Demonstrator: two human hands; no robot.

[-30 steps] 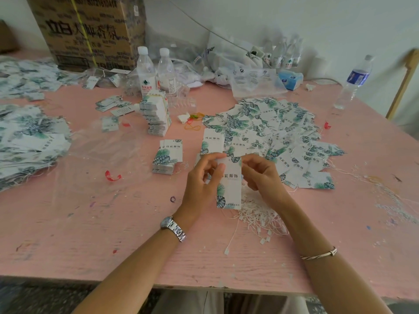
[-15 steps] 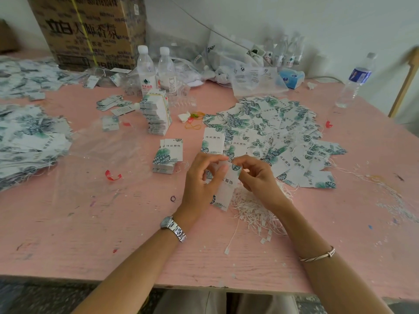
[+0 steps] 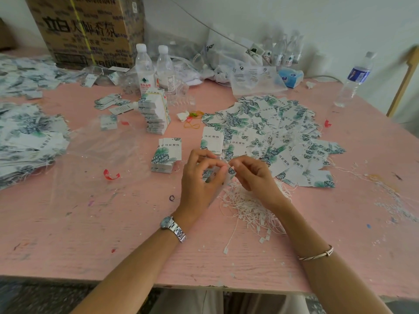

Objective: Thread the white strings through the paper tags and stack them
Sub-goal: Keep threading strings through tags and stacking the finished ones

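The paper tag point(image 3: 231, 172) has tipped down behind the left hand point(image 3: 199, 184), which grips it; the right hand point(image 3: 256, 177) pinches its top corner above the white strings point(image 3: 249, 209).

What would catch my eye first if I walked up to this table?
Two hands meet mid-table: the left hand pinches a leaf-printed paper tag while the right hand pinches at its top corner. Just under them lies a tangled heap of white strings, and behind to the right a wide spread of loose tags covers the pink table.
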